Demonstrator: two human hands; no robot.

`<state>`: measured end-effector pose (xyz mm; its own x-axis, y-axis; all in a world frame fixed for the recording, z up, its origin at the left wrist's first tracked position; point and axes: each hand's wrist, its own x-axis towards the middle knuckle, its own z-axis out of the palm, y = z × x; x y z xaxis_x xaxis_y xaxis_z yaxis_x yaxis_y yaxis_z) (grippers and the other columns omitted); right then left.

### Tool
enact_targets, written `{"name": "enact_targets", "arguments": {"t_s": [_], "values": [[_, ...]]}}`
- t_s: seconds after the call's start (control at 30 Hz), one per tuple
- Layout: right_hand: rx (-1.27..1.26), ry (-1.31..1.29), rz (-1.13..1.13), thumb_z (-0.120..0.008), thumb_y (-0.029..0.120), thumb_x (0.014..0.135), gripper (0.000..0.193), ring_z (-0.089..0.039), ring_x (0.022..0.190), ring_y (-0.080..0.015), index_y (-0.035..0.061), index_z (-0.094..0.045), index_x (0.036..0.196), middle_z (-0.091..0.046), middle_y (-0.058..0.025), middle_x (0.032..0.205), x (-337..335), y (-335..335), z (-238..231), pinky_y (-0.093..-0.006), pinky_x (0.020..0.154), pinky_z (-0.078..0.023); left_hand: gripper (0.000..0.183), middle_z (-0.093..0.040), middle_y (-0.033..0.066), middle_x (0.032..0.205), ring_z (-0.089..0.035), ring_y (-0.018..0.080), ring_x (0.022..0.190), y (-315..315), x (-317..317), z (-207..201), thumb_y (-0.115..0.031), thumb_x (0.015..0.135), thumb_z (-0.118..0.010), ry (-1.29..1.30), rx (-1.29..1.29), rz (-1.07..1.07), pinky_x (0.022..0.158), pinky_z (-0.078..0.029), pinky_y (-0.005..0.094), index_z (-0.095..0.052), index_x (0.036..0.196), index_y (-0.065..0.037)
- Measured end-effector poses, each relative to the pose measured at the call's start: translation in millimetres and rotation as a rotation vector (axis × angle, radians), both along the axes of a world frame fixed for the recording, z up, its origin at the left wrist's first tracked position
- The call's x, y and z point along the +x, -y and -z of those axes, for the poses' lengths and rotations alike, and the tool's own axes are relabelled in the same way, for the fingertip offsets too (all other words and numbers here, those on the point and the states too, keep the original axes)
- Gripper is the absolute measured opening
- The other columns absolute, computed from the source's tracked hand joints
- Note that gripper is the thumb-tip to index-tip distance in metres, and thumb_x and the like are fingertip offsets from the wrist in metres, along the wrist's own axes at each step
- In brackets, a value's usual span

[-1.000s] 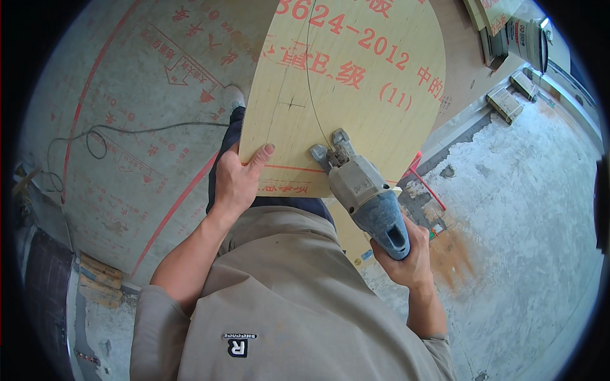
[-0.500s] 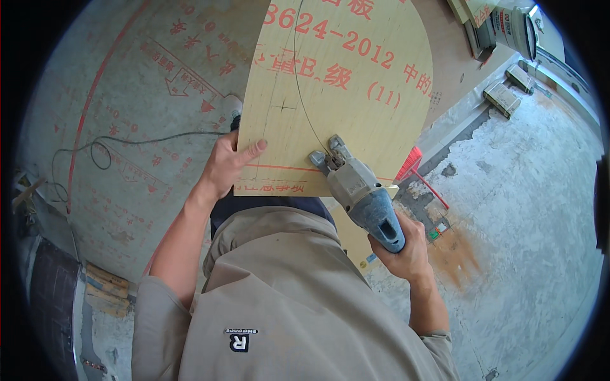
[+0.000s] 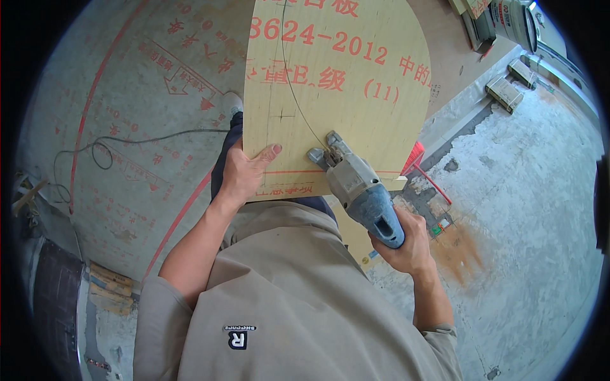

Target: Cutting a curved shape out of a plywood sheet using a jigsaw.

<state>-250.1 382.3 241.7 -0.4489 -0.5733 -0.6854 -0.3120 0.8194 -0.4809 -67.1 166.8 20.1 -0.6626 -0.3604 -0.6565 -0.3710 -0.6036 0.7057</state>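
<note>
From here, the left hand (image 3: pixel 243 173) grips the board (image 3: pixel 346 114), the right hand (image 3: pixel 408 244) the power saw (image 3: pixel 361 184), its cut along the curved line (image 3: pixel 290 81) seemingly unfinished.

1. Here's the board (image 3: pixel 359 120): pale yellow, stamped red, one dark curve swooping across!
2. Power tool (image 3: pixel 368 200), grey up front, blue behind!
3. Shirt (image 3: pixel 292 286) in plain taupe, badge (image 3: pixel 238 341) black-and-white!
4. And right-hand floor (image 3: pixel 521 203), mottled grey-white, rust-orange staining!
</note>
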Motion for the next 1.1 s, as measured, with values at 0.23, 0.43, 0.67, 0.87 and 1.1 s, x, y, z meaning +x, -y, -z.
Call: {"name": "enact_targets", "arguments": {"t_s": [0.23, 0.43, 0.67, 0.87, 1.1], "values": [[0.012, 0.034, 0.036, -0.081, 0.012, 0.072, 0.029, -0.066, 0.072, -0.0442, 0.0046, -0.059, 0.090, -0.062, -0.0198, 0.077, 2.4, 1.5, 0.9, -0.0459, 0.067, -0.053, 0.047, -0.075, 0.0125, 0.124, -0.067, 0.0149, 0.110, -2.7, -0.2, -1.0, -0.023, 0.099, -0.080, 0.012, 0.011, -0.018, 0.099, -0.053, 0.0312, -0.064, 0.135, 0.004], [-0.024, -0.010, 0.043, -0.078, 0.010, 0.079, 0.017, -0.068, 0.065, -0.0340, 0.0038, -0.066, 0.089, -0.065, -0.0143, 0.072, 6.2, 4.1, 1.4, -0.0368, 0.067, -0.054, 0.047, -0.076, 0.0131, 0.123, -0.068, 0.0153, 0.109, -2.3, 0.3, -0.9, -0.024, 0.099, -0.080, 0.032, -0.024, 0.016, 0.099, -0.053, 0.0313, -0.065, 0.134, 0.004], [-0.019, -0.011, 0.063, -0.078, 0.009, 0.078, 0.019, -0.068, 0.066, -0.0337, 0.0029, -0.066, 0.091, -0.065, -0.0150, 0.074, 8.5, 7.8, 0.1, -0.0369, 0.068, -0.054, 0.047, -0.076, 0.0132, 0.123, -0.068, 0.0154, 0.109, -3.3, 0.6, -1.5, -0.025, 0.099, -0.080, 0.042, -0.033, 0.015, 0.098, -0.053, 0.0314, -0.065, 0.133, 0.005], [-0.024, -0.012, 0.082, -0.078, 0.009, 0.078, 0.019, -0.067, 0.066, -0.0337, 0.0028, -0.066, 0.091, -0.065, -0.0147, 0.074, 9.9, 10.4, -0.1, -0.0368, 0.068, -0.054, 0.047, -0.076, 0.0133, 0.122, -0.068, 0.0157, 0.108, -3.8, 0.2, -2.3, -0.025, 0.099, -0.081, 0.029, -0.031, 0.003, 0.098, -0.053, 0.0317, -0.065, 0.132, 0.005], [-0.021, -0.007, 0.086, -0.078, 0.009, 0.078, 0.019, -0.068, 0.067, -0.0337, 0.0027, -0.067, 0.093, -0.066, -0.0146, 0.075, 10.2, 12.3, -0.2, -0.0365, 0.068, -0.054, 0.045, -0.077, 0.0135, 0.120, -0.069, 0.0160, 0.107, -3.3, 0.4, -3.7, -0.025, 0.099, -0.080, 0.051, -0.076, 0.031, 0.096, -0.053, 0.0316, -0.067, 0.130, 0.005]]}}
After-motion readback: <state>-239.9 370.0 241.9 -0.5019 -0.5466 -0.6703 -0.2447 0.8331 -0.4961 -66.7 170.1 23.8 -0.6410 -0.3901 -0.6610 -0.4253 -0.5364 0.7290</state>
